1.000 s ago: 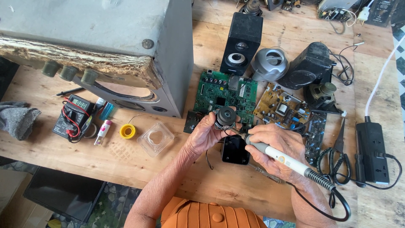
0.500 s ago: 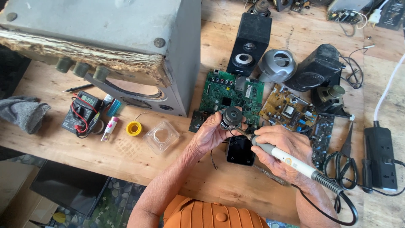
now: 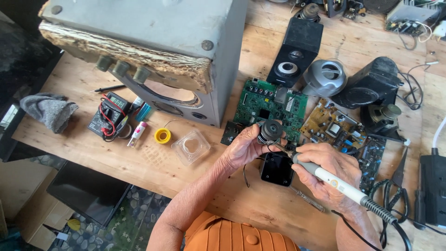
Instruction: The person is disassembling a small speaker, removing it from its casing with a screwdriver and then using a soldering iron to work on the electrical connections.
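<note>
Your left hand [image 3: 244, 148] grips a small speaker [image 3: 271, 130] above the black box [image 3: 277, 168]; your right hand [image 3: 327, 174] grips the soldering iron [image 3: 341, 188] beside it.

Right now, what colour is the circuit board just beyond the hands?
Green, the circuit board shows clearly in the head view.

Multimeter [image 3: 108, 117], grey rag [image 3: 49, 109], solder spool [image 3: 162, 135]

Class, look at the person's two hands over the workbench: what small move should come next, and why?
Probably ease the soldering iron tip onto the wire at the small round speaker. The left hand holds the speaker up, and the right hand has the tip right beside it.
</note>
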